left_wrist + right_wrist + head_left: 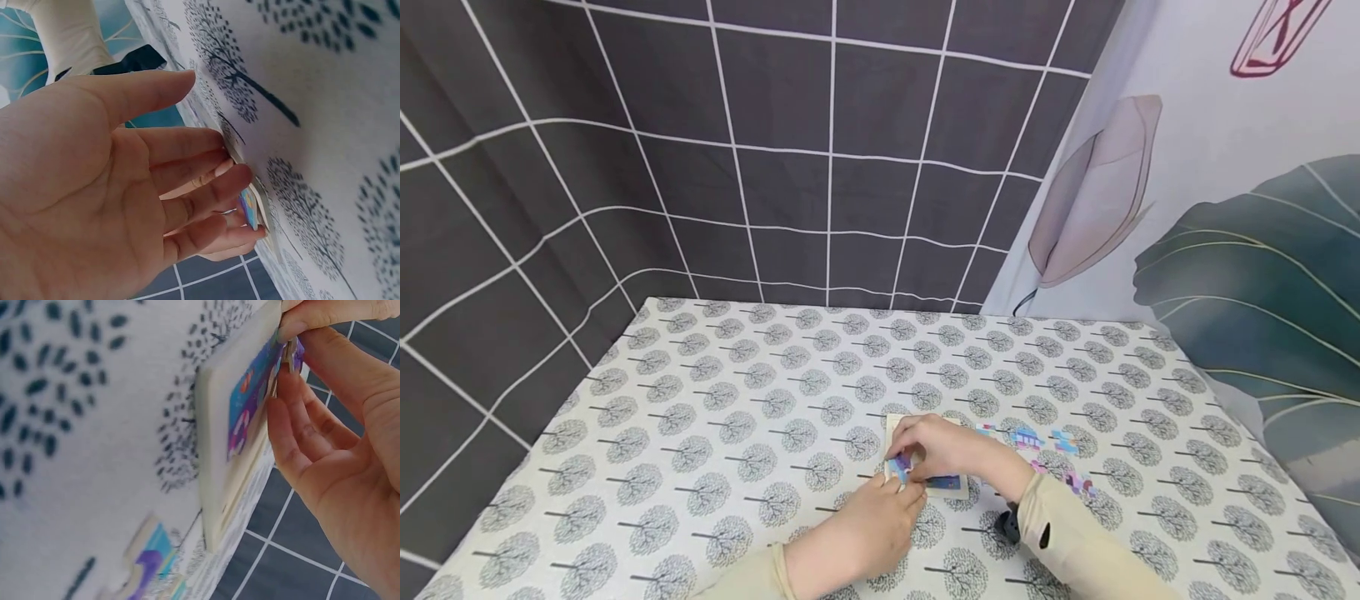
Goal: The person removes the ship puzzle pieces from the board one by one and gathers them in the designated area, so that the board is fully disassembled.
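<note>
Purple puzzle piece (pixel 297 355) is at the tray's (pixel 214 415) 8 o'clock side, pinched in right hand (pixel 938 446). Left hand (pixel 880 523), fingers loosely extended, rests at 7 o'clock edge. Likely light, stiff, thin; grip opposite edges, spare tabs. Loose pieces (pixel 1026 437): 3 o'clock.

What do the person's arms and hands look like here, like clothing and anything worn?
The left hand and right hand are ungloved. The left sleeve and right sleeve are pale cream. A small black device sits by the right cuff, near a dark oval mark.
</note>
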{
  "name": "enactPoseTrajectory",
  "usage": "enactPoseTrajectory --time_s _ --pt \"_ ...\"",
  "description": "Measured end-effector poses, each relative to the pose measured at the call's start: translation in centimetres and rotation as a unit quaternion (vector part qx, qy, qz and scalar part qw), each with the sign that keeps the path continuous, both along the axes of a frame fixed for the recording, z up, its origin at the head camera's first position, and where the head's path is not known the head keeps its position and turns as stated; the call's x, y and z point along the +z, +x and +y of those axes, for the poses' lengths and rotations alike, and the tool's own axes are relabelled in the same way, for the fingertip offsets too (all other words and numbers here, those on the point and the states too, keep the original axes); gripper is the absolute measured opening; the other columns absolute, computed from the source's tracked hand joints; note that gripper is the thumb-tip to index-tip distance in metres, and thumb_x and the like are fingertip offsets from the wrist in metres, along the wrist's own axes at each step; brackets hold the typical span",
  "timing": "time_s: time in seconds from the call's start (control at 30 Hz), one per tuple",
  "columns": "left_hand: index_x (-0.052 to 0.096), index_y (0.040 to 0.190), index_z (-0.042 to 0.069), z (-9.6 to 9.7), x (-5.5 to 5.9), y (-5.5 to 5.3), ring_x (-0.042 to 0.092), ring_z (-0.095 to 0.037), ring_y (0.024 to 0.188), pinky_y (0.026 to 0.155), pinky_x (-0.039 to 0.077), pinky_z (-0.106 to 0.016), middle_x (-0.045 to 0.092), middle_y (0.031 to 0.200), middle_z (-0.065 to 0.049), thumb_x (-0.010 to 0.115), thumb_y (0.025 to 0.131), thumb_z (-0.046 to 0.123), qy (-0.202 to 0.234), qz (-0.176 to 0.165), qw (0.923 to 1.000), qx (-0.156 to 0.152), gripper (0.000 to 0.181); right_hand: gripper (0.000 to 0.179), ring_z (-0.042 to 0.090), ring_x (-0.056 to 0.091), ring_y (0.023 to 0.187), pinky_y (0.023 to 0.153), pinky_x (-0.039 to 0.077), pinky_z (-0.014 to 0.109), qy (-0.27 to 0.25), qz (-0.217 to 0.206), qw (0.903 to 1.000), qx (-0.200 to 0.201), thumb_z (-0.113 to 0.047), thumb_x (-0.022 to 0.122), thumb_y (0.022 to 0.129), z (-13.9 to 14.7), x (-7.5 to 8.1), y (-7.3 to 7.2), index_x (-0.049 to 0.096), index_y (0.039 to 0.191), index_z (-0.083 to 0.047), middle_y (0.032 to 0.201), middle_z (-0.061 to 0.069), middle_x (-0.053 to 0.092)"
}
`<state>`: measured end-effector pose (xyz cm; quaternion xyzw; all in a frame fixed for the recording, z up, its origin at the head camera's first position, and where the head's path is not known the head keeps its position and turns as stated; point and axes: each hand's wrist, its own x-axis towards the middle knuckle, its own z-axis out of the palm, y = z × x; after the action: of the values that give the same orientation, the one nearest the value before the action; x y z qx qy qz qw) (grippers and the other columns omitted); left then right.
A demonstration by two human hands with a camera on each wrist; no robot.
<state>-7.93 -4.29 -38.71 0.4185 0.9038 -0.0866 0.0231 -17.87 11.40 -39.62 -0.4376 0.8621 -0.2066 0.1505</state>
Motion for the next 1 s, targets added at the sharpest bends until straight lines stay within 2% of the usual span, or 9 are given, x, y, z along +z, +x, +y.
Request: enactPoseTrajectory --time_s 0.2,0.37,0.6,0.77,1.0 --pt "0.053 0.132 0.013 0.05 0.24 0.04 0.046 -0.016 0.125 0.105 0.039 -0.031 0.050 0.136 0.002 0.055 0.090 0.038 -0.006 -0.007 0.9999 0.010 0.049 0.034 0.001 0.053 0.084 0.077 0.046 0.017 -0.016 0.001 0.9999 -0.003 -0.013 0.078 0.070 0.26 -0.05 0.10 0.072 0.104 -0.012 0.096 -0.008 0.062" --pt "0.050 0.135 0.016 -0.03 0.40 -0.05 0.044 -0.015 0.127 0.104 0.039 -0.032 0.048 0.139 0.005 0.055 0.090 0.039 -0.007 -0.022 0.9996 0.017 0.051 0.035 0.001 0.052 0.085 0.080 0.046 0.018 -0.022 0.017 0.9996 0.007 -0.015 0.079 0.069 0.34 -0.19 -0.07 0.072 0.103 -0.013 0.095 -0.009 0.062" --pt "0.049 0.136 0.018 -0.12 0.44 -0.14 0.044 -0.015 0.128 0.103 0.040 -0.032 0.045 0.141 0.007 0.057 0.089 0.038 -0.012 -0.023 0.9995 0.018 0.052 0.037 0.003 0.049 0.069 0.061 0.045 0.013 -0.033 0.004 0.9995 -0.005 -0.016 0.080 0.070 0.64 -0.36 0.00 0.071 0.106 -0.011 0.092 -0.007 0.060" --pt "0.048 0.137 0.020 -0.11 0.45 -0.22 0.044 -0.015 0.128 0.103 0.040 -0.031 0.044 0.142 0.008 0.058 0.088 0.037 -0.015 -0.029 0.9992 0.021 0.052 0.039 0.000 0.051 0.069 0.062 0.047 0.013 -0.032 0.005 0.9995 -0.006 -0.014 0.079 0.071 0.75 -0.42 0.12 0.070 0.108 -0.010 0.091 -0.007 0.063" --pt "0.047 0.137 0.020 -0.16 0.21 -0.30 0.038 -0.014 0.132 0.108 0.036 -0.033 0.041 0.144 0.008 0.055 0.090 0.035 -0.003 -0.046 0.9986 0.027 0.050 0.041 0.001 0.053 0.069 0.062 0.049 0.012 -0.036 -0.006 0.9993 -0.006 -0.011 0.075 0.074 0.99 -0.44 0.39 0.067 0.113 -0.005 0.086 -0.006 0.059"
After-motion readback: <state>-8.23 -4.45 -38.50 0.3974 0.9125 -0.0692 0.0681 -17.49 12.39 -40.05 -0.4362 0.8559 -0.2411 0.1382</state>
